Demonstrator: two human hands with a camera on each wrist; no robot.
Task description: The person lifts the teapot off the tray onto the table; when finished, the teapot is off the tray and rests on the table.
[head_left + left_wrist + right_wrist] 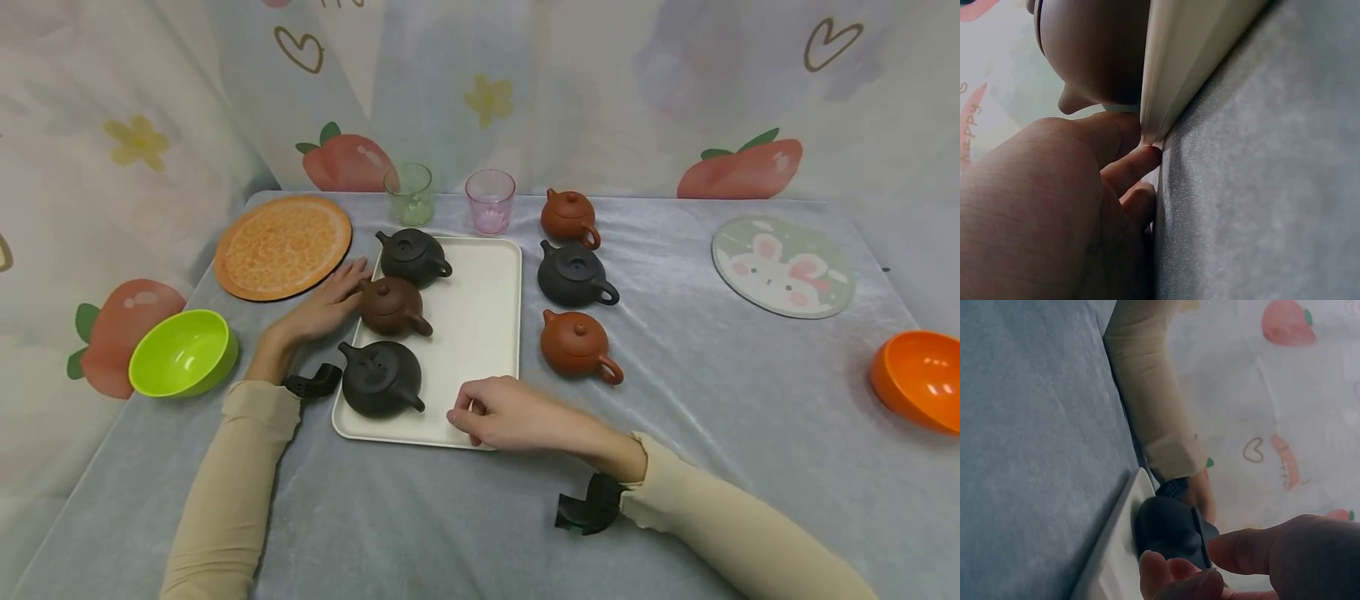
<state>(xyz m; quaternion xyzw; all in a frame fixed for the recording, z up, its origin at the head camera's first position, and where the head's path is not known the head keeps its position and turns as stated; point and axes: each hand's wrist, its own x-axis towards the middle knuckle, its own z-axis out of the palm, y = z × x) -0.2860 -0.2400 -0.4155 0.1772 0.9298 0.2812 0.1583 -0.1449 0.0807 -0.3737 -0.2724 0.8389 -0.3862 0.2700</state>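
A cream tray (pixel 480 325) carries three teapots in a column along its left side: a black one (pixel 408 257) at the far end, a dark brown one (pixel 393 307) in the middle, and a larger black one (pixel 381 378) nearest. My left hand (pixel 326 304) lies at the tray's left edge beside the brown teapot; in the left wrist view its fingertips touch the tray's side (pixel 1175 69). Over the near right corner of the tray hovers my right hand (pixel 510 412), fingers loosely bent, nothing held. The right wrist view shows the near black teapot (pixel 1169 531) beyond its fingertips.
Right of the tray stand a red-brown teapot (pixel 568 217), a black teapot (pixel 576 275) and another red-brown teapot (pixel 576 345). Green (pixel 410 196) and pink (pixel 491 202) glasses stand behind. Around lie an orange round mat (pixel 283 247), rabbit mat (pixel 783 267), green bowl (pixel 182 354) and orange bowl (pixel 918 379).
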